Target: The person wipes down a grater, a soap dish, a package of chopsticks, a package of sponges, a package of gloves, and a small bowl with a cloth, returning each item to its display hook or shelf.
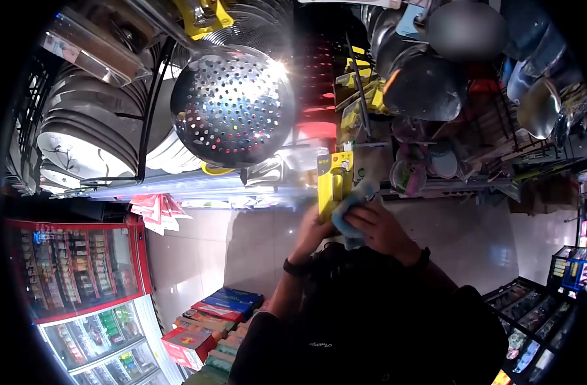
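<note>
My left hand (pixel 313 232) is closed on the lower end of a yellow carded package (pixel 332 186), which stands upright in front of me. What is inside the package is too small to make out. A light blue cloth (pixel 346 226) is bunched in my right hand (pixel 384 230), its fingers pressed around it. The cloth lies against the right side of the package's lower part. Both hands are close together, just below the front edge of the shelf (pixel 267 192).
A perforated metal skimmer (pixel 232 106) hangs at upper left, by stacked plates (pixel 88 151). Dark spatulas (pixel 425 86) and a metal ladle (pixel 538 108) hang at right. Behind me are a red-framed drinks fridge (pixel 81 269), stacked boxes (pixel 226 305) and a black rack (pixel 531 321).
</note>
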A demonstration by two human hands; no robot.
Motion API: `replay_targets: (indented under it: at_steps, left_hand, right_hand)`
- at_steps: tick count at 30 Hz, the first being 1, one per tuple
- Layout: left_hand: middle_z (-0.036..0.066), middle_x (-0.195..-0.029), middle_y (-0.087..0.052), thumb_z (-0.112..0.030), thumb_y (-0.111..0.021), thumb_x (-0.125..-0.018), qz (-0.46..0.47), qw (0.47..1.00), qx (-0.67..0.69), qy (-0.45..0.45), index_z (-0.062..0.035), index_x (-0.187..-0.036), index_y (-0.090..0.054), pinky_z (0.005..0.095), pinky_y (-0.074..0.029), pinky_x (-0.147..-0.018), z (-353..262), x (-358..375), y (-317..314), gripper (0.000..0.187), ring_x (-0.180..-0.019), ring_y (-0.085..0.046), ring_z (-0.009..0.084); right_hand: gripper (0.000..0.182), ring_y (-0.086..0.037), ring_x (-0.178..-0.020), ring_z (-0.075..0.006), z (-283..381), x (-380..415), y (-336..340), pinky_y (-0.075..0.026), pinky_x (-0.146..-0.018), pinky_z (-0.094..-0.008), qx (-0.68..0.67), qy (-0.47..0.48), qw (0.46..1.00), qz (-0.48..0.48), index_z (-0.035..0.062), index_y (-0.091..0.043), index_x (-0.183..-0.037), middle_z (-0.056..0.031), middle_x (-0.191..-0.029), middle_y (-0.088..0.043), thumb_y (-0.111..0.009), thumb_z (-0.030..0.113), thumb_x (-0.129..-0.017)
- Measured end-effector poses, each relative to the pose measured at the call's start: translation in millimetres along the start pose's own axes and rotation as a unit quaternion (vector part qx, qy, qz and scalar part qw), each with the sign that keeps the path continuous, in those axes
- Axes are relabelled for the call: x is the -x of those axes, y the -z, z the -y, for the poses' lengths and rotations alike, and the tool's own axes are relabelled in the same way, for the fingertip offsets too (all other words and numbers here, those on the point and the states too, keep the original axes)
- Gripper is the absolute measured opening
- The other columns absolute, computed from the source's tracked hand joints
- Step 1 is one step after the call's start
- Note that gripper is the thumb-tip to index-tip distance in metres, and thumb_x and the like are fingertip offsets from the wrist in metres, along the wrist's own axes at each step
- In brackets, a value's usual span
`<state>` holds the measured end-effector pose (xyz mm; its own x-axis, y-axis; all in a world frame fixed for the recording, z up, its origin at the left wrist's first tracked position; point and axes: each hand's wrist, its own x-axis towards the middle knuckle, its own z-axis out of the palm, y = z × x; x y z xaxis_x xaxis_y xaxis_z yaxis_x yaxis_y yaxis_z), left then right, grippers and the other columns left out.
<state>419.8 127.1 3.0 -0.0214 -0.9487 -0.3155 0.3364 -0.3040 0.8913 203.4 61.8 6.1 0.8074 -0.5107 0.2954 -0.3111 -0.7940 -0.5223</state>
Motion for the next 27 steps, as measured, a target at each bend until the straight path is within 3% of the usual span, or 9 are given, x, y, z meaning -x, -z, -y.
replay_targets:
  at_steps: [5, 8, 10, 14, 17, 20, 22, 25, 27]
  left_hand:
    - [0.004, -0.111, -0.065, -0.008, -0.066, -0.091, 0.01, 0.999, 0.02, -0.031, -0.0032, -0.131, -0.055, 0.0275, -0.053, -0.082, -6.9, -4.3, 7.0, 0.041, -0.097, -0.062, 0.013]
    - [0.004, -0.109, -0.065, -0.007, -0.065, -0.091, 0.041, 0.997, -0.026, 0.058, -0.0025, -0.129, -0.055, 0.0274, -0.053, -0.081, -4.1, -4.0, 12.8, 0.04, -0.095, -0.062, 0.0127]
    - [0.003, -0.108, -0.065, -0.007, -0.066, -0.091, 0.045, 0.998, 0.032, 0.037, -0.0024, -0.128, -0.055, 0.0263, -0.053, -0.078, -11.8, 0.4, -5.2, 0.038, -0.092, -0.063, 0.0122]
    - [0.002, -0.091, -0.065, -0.004, -0.062, -0.085, 0.054, 0.998, 0.013, -0.001, -0.0014, -0.113, -0.059, 0.0231, -0.047, -0.054, 1.7, -4.3, -12.9, 0.028, -0.076, -0.062, 0.0106]
    - [0.003, -0.099, -0.067, -0.004, -0.063, -0.087, -0.024, 0.999, -0.034, 0.015, -0.002, -0.117, -0.062, 0.0227, -0.049, -0.061, -19.3, -8.1, -21.6, 0.03, -0.086, -0.063, 0.0105]
    - [0.003, -0.099, -0.068, -0.003, -0.063, -0.09, -0.047, 0.997, 0.035, -0.053, -0.0019, -0.12, -0.062, 0.0266, -0.052, -0.075, -21.3, -13.0, -28.3, 0.03, -0.086, -0.063, 0.0113]
    - [0.003, -0.099, -0.068, -0.004, -0.063, -0.09, -0.031, 0.998, -0.011, -0.054, -0.0011, -0.118, -0.062, 0.0269, -0.052, -0.074, -14.9, -17.4, -22.2, 0.029, -0.085, -0.063, 0.0114]
    - [0.005, -0.101, -0.068, -0.004, -0.064, -0.089, -0.026, 0.998, -0.037, -0.05, -0.0001, -0.119, -0.062, 0.0269, -0.052, -0.073, -12.6, -21.4, -25.8, 0.03, -0.084, -0.063, 0.0116]
    - [0.006, -0.1, -0.068, -0.004, -0.065, -0.089, -0.025, 0.998, -0.041, -0.033, 0.0002, -0.119, -0.061, 0.0266, -0.052, -0.073, -14.1, -23.5, -30.1, 0.031, -0.084, -0.063, 0.0117]
  right_hand:
    - [0.06, -0.052, -0.118, -0.0328, 4.7, -6.7, 0.7, -0.045, -0.1, -0.0438, -0.026, 0.004, 1.0, -0.005, 0.009, -0.06, -0.129, -0.0103, -0.13, -0.057, -0.067, 0.009, -0.07]
    - [0.06, -0.053, -0.117, -0.033, 7.4, -13.4, 18.5, -0.046, -0.098, -0.0441, -0.02, -0.024, 0.995, -0.1, 0.0082, -0.061, -0.129, -0.0103, -0.129, -0.057, -0.067, 0.006, -0.068]
    - [0.062, -0.054, -0.116, -0.0333, 9.9, -22.4, 30.9, -0.046, -0.097, -0.044, -0.018, -0.033, 0.978, -0.205, 0.0083, -0.061, -0.128, -0.0104, -0.129, -0.058, -0.067, 0.004, -0.066]
    - [0.062, -0.053, -0.117, -0.033, 13.2, -34.0, 51.5, -0.046, -0.098, -0.0435, -0.019, -0.036, 0.992, -0.119, 0.0093, -0.061, -0.128, -0.0095, -0.129, -0.058, -0.068, 0.004, -0.067]
    - [0.062, -0.051, -0.118, -0.0329, 4.7, -24.1, 36.1, -0.045, -0.099, -0.0432, -0.014, -0.021, 0.998, -0.053, 0.0097, -0.061, -0.129, -0.0092, -0.129, -0.058, -0.068, 0.005, -0.068]
    - [0.062, -0.051, -0.118, -0.0326, -2.1, 0.3, 26.1, -0.044, -0.101, -0.043, -0.037, -0.007, 0.999, -0.001, 0.0097, -0.06, -0.13, -0.0089, -0.13, -0.057, -0.069, 0.007, -0.068]
    - [0.064, -0.052, -0.118, -0.0326, -3.6, 9.4, 27.5, -0.044, -0.101, -0.0433, -0.065, -0.017, 0.997, 0.029, 0.0095, -0.06, -0.131, -0.0089, -0.13, -0.057, -0.07, 0.008, -0.068]
    - [0.064, -0.054, -0.116, -0.0327, -14.5, 21.2, 29.8, -0.045, -0.1, -0.0435, -0.103, -0.049, 0.993, 0.013, 0.0088, -0.06, -0.13, -0.0092, -0.129, -0.058, -0.071, 0.01, -0.067]
    - [0.064, -0.055, -0.113, -0.033, -15.8, 22.8, 39.3, -0.045, -0.099, -0.0438, -0.083, -0.06, 0.992, -0.068, 0.0078, -0.061, -0.129, -0.0103, -0.127, -0.059, -0.071, 0.01, -0.067]
